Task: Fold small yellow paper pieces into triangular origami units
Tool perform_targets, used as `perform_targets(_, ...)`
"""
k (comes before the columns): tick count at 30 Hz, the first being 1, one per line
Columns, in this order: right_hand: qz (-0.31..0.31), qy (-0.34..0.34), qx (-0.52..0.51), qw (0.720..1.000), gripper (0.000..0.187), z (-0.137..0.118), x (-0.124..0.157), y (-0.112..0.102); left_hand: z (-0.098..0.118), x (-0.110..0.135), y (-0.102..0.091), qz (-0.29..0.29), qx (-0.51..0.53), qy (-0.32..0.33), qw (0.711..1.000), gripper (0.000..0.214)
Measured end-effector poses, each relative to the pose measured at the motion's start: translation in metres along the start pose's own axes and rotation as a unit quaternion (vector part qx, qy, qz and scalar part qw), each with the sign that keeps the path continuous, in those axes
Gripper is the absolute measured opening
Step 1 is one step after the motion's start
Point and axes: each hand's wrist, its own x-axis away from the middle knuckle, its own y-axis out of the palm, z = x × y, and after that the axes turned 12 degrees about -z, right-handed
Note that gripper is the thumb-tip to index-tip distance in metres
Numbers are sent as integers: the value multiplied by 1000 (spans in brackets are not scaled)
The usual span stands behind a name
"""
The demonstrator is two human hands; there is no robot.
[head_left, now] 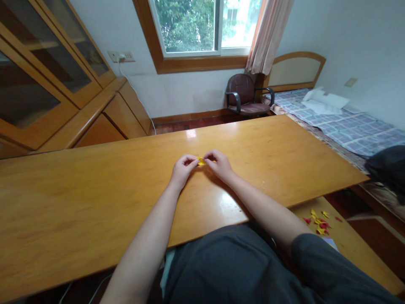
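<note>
A small folded yellow paper piece (pixel 201 161) is between my fingertips, over the middle of the wooden tabletop (pixel 95 202). My left hand (pixel 182 172) pinches its left end between thumb and fingers, and my right hand (pixel 222 165) pinches its right end the same way. The thumbs and fingertips cover parts of it, so I cannot tell its full shape. My forearms reach in from the near edge, the right one crossing a patch of glare.

Near on the right, below the tabletop's level, more yellow and red folded pieces (pixel 314 216) lie loosely heaped on a lower wooden surface (pixel 357 257), some of them touching and a few apart. A pale flat item (pixel 330 243) shows just beside them, partly behind my dark sleeve.

Beyond the table's right end is a bed with a checked cover (pixel 357 131), white sheets (pixel 325 101) on its far part and a black bundle (pixel 387 166) nearer. A maroon armchair (pixel 241 90) stands at the far side, under the pink curtain (pixel 268 33) and the window (pixel 186 25). Far left, a glass-fronted wooden cabinet (pixel 88 122) stands along the wall, near a socket with a white cable (pixel 136 90).
</note>
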Motion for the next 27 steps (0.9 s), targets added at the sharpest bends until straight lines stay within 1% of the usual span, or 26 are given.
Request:
perform_targets(4, 0, -7, 2, 1000, 7, -1, 0, 0, -2, 0, -1, -4, -20, 3, 1000, 24)
perform_targets(10, 3, -15, 6, 1000, 7, 0, 1, 1, 0, 1, -2, 6, -75, 30, 997, 20)
perform_targets(15, 19, -4, -20, 1000, 8, 1, 0, 1, 3, 2, 1, 22, -28, 32, 999, 20)
perform_targets(17, 16, -4, -32, 999, 10, 2, 1, 2, 4, 2, 1, 26, -28, 31, 999, 20)
perform_targets(20, -8, -16, -23, 1000, 16, 2, 2, 2, 5, 3, 0, 31, -86, 48, 995, 18)
perform_targets(23, -34, -32, 13, 999, 15, 3, 3, 1, 9, 4, 0, 31, -156, 84, 984, 15)
perform_targets(27, -46, -39, 39, 997, 11, 3, 3, -1, 12, 6, 0, 9, -184, 110, 977, 14)
